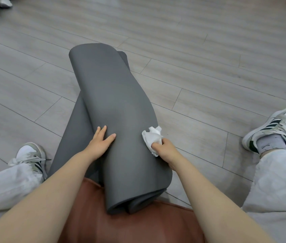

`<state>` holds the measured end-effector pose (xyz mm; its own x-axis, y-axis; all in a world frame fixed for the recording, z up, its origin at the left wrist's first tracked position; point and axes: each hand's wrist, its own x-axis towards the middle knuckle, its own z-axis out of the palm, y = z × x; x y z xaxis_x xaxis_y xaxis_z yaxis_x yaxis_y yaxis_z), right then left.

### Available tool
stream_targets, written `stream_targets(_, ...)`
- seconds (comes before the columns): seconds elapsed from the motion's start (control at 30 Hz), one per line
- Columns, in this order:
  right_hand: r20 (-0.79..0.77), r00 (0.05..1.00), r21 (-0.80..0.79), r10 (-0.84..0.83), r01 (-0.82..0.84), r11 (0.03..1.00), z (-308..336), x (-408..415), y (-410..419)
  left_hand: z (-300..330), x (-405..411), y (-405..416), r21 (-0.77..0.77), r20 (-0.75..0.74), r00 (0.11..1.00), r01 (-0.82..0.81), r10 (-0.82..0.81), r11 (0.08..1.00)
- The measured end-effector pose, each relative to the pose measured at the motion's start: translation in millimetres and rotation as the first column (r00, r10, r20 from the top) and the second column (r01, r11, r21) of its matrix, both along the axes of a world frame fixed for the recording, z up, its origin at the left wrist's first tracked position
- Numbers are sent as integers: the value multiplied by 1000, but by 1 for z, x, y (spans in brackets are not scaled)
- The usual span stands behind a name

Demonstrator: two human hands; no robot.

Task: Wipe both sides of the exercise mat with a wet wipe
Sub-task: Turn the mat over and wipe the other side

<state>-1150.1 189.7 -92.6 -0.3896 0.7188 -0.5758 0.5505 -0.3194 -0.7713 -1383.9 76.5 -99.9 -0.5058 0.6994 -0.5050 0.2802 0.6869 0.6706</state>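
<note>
Grey plank floor (191,55), rolled grey mat (114,106), brown seat (138,227)

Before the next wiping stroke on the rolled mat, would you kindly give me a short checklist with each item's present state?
1. Wet wipe held in right hand: ok.
2. Wipe touching the exercise mat: ok.
3. Left hand steadying the roll, fingers flat: ok.
4. Mat unrolled so both sides are reachable: not ok, it is mostly rolled.
5. Wipe moist enough: cannot tell.
</note>
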Motion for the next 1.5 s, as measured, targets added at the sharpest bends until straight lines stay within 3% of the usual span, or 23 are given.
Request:
stream_targets(0.1,107,992,124,59,-73,990,15,-13,-9,7,6,-2,91,69,993,-97,91,991)
stream_targets(0.2,270,956,293,116,-196,936,28,-30,-31,19,-6,-5,93,142,966,-228,214,969)
stream_targets(0.27,295,945,373,142,-251,893,39,-44,-48,34,-21,-5,97,129,952,-292,279,951)
stream_targets(0.4,243,954,340,177,-255,905,52,-68,-59,57,-31,0,285,-183,973,-87,143,955)
stream_targets(0.47,178,970,258,168,-211,943,51,-72,-60,63,-20,2,305,-178,981,-20,77,952)
stream_targets(0.6,-5,999,44,49,-49,998,36,-79,-71,51,-23,9,-77,-339,928,138,-156,987)
stream_targets(0.73,-64,997,-95,34,-40,995,19,-83,-69,46,-35,16,-235,-352,898,191,-266,953)
stream_targets(0.83,-14,998,-136,57,-59,989,7,-82,-59,40,-18,19,-367,-383,855,208,-351,907)
stream_targets(0.93,179,980,-12,84,-84,996,-3,-73,-46,22,0,19,-455,-394,820,218,-415,863)
stream_targets(1.03,240,962,17,130,-138,990,-13,-60,-35,2,0,13,-486,-401,804,220,-439,846)
stream_targets(1.23,127,982,-181,138,-114,977,-33,-56,-21,-11,-2,13,-476,-387,813,228,-435,849)
stream_targets(1.3,208,970,-54,125,-116,992,-29,-59,-22,-11,-2,13,-457,-386,820,228,-423,860)
stream_targets(1.4,378,925,300,44,-168,939,-21,-63,-25,-9,1,11,-413,-427,809,224,-405,883)
stream_targets(1.5,292,950,219,112,-180,959,-5,-58,-21,-3,8,11,-383,-452,795,235,-403,893)
